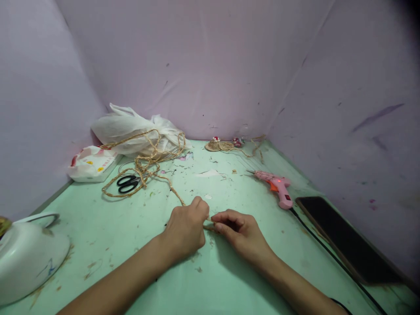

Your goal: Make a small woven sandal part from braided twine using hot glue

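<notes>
My left hand (187,225) is closed around a tan braided rope (175,193), which trails up and left into a loose tangle. Just to its right, my right hand (241,229) pinches a short stretch of the same rope between thumb and fingertips. The rope between the two hands is mostly covered by fingers. Black-handled scissors (127,183) lie inside a loop of the tangle, their blades partly hidden. At the right, a pink glue gun (277,186) rests on its side with a small red light showing.
A white plastic bag (138,131) and a tissue packet (93,164) sit at the back left. Coiled rope pieces with beads (216,145) lie by the back wall. A white lamp-like object (33,262) stands front left; a dark phone (344,238) and black cable (328,253) lie right.
</notes>
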The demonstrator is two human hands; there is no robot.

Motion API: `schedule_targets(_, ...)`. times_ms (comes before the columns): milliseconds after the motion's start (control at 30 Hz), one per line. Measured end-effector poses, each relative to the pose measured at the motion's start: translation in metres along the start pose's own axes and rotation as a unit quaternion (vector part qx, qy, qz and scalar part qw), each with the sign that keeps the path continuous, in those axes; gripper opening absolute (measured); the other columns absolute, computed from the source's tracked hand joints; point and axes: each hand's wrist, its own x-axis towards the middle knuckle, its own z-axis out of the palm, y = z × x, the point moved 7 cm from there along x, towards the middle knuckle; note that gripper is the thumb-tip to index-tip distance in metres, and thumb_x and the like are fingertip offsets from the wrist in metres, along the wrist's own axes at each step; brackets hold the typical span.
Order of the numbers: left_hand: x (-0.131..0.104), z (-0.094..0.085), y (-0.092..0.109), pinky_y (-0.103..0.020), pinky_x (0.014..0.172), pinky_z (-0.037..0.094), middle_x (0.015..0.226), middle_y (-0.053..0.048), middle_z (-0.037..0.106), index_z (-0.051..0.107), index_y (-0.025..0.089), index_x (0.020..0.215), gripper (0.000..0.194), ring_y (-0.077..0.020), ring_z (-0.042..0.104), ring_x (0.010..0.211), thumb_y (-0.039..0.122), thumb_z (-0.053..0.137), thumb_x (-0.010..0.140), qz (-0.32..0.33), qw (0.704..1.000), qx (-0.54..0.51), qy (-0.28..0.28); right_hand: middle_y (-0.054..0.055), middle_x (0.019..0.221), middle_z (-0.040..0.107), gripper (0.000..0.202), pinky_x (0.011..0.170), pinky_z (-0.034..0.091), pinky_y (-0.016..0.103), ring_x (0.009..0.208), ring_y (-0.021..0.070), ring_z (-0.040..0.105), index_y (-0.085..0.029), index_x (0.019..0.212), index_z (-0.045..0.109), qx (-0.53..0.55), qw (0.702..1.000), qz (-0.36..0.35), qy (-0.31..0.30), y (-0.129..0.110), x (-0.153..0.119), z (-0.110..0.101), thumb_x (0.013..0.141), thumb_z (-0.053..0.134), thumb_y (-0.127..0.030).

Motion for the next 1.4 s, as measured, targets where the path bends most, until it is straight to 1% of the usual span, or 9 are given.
schedule_targets(100,0.001,-0.008,-0.019,-0.027,0.055,0.035,0.071,0.0,0.049,0.041,0.021,0.075,0.013,-0.0163,0.05,0.06,0.011,0.035,0.08,-0.062,0.993,-0.082,0.058,0.002,0.074,0.07,0.014,0.067,0.05,0.029,0.071,0.0162,0.063,-0.018,0.077,0.069,-0.007,1.0,0.014,0.013,0.001,0.0,-0.003,0.068,0.062,-0.026)
schedule_targets(267,-0.002,-0.023,-0.053,-0.026,0.055,0.036,0.056,0.003,0.04,0.035,0.021,0.062,0.027,-0.0145,0.043,0.054,0.029,0.031,0.088,-0.161,0.961,-0.164,0.154,0.002,0.073,0.071,0.016,0.065,0.049,0.029,0.069,0.0162,0.063,-0.019,0.077,0.07,-0.007,0.999,0.032,0.02,0.004,0.0,-0.004,0.067,0.062,-0.027)
schedule_targets(367,-0.003,-0.026,-0.036,-0.027,0.061,0.041,0.064,-0.001,0.052,0.047,0.019,0.066,0.024,-0.0142,0.05,0.062,0.028,0.036,0.086,-0.041,0.968,-0.198,0.149,0.002,0.073,0.071,0.017,0.065,0.05,0.029,0.068,0.0164,0.063,-0.019,0.077,0.071,0.005,0.999,0.038,0.024,0.005,0.002,-0.005,0.066,0.063,-0.029)
schedule_targets(467,-0.008,-0.016,-0.01,-0.027,0.07,0.045,0.087,-0.005,0.062,0.057,0.018,0.085,0.016,-0.0155,0.058,0.078,0.02,0.041,0.083,0.069,0.974,-0.206,0.068,0.001,0.071,0.071,0.019,0.064,0.05,0.03,0.065,0.0165,0.063,-0.019,0.077,0.071,0.014,0.998,0.059,0.026,0.006,0.003,-0.008,0.064,0.065,-0.031)
schedule_targets(633,-0.015,-0.001,-0.01,-0.03,0.067,0.047,0.091,-0.005,0.063,0.058,0.019,0.096,0.021,-0.0186,0.061,0.077,0.023,0.054,0.076,0.025,0.989,-0.142,0.023,0.0,0.065,0.069,0.02,0.062,0.049,0.029,0.062,0.0159,0.061,-0.018,0.077,0.071,-0.013,0.996,0.073,0.045,0.006,0.006,-0.015,0.064,0.064,-0.031)
schedule_targets(767,-0.015,0.005,-0.009,-0.03,0.065,0.047,0.085,-0.004,0.063,0.06,0.018,0.089,0.016,-0.0181,0.061,0.072,0.021,0.045,0.082,0.035,0.994,-0.099,0.018,0.0,0.063,0.067,0.018,0.059,0.048,0.028,0.061,0.016,0.061,-0.019,0.077,0.071,-0.036,0.996,0.063,0.042,0.008,0.006,-0.015,0.066,0.062,-0.029)
schedule_targets(967,-0.015,0.002,-0.005,-0.026,0.06,0.047,0.084,-0.003,0.065,0.04,0.02,0.128,0.045,-0.0154,0.062,0.067,0.021,0.046,0.083,0.083,0.992,-0.074,0.056,0.0,0.063,0.068,0.018,0.056,0.047,0.027,0.065,0.0171,0.062,-0.02,0.077,0.073,-0.044,0.998,0.042,0.018,0.003,0.006,-0.013,0.069,0.059,-0.029)
schedule_targets(1200,-0.019,-0.004,0.002,-0.023,0.055,0.045,0.079,-0.003,0.064,0.061,0.022,0.105,0.027,-0.0134,0.062,0.063,0.021,0.04,0.088,0.135,0.984,-0.075,0.089,0.002,0.08,0.072,0.021,0.07,0.049,0.029,0.075,0.018,0.065,-0.02,0.086,0.073,-0.061,0.998,0.008,-0.024,0.0,0.003,-0.004,0.074,0.058,-0.029)
schedule_targets(1400,-0.018,-0.011,-0.006,-0.021,0.056,0.044,0.071,-0.002,0.064,0.067,0.021,0.09,0.024,-0.0116,0.06,0.06,0.022,0.043,0.087,0.074,0.981,-0.115,0.14,0.005,0.084,0.071,0.036,0.067,0.051,0.031,0.072,0.0179,0.063,-0.016,0.1,0.068,-0.047,0.999,0.02,0.008,-0.004,0.002,-0.012,0.072,0.063,-0.038)
